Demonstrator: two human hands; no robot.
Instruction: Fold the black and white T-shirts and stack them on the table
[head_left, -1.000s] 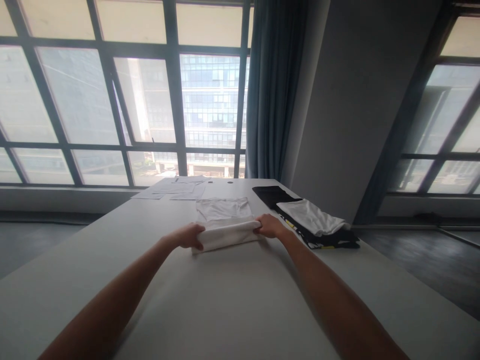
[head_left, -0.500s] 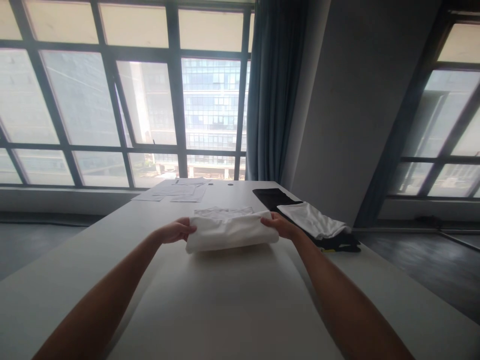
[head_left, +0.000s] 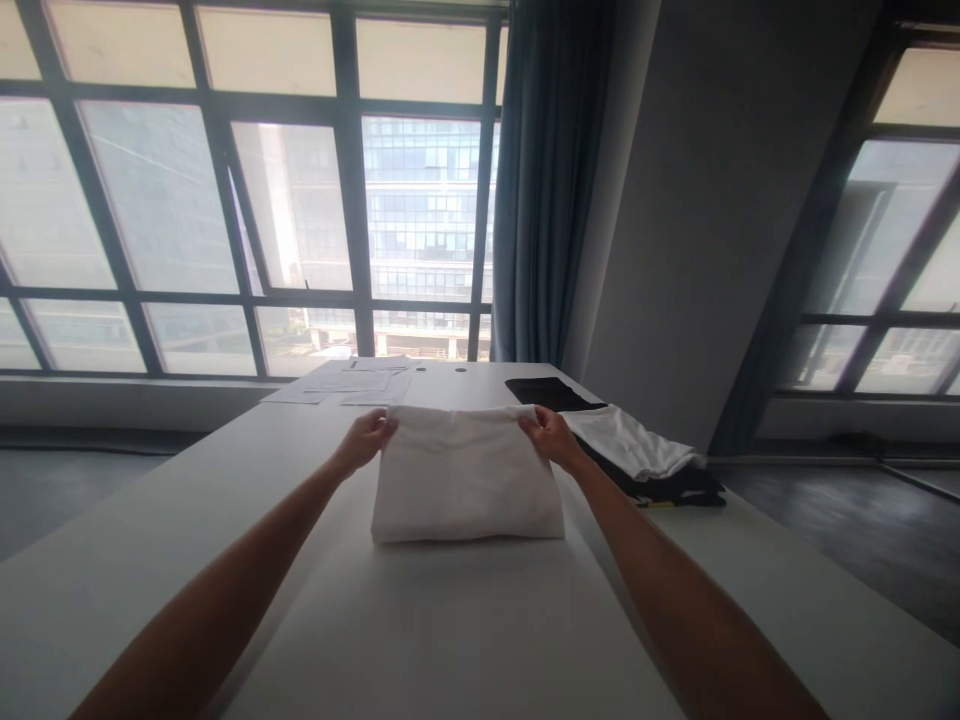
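Note:
A folded white cloth lies at the middle of the white table, its near edge straight across. My left hand pinches the cloth's far left corner between thumb and fingers. At the far right corner, my right hand grips the same cloth. The far edge is stretched between both hands and looks slightly raised, with soft wrinkles below it. What lies behind that edge is hidden.
To the right sit black clothes with another white garment on top. Several sheets of paper lie at the table's far left. Beyond stand windows, a blue-grey curtain and a grey pillar.
Both hands have moved up and away with the cloth's far edge. The cloth, bunched and lifted before, now spreads flatter, with its near edge closer to me.

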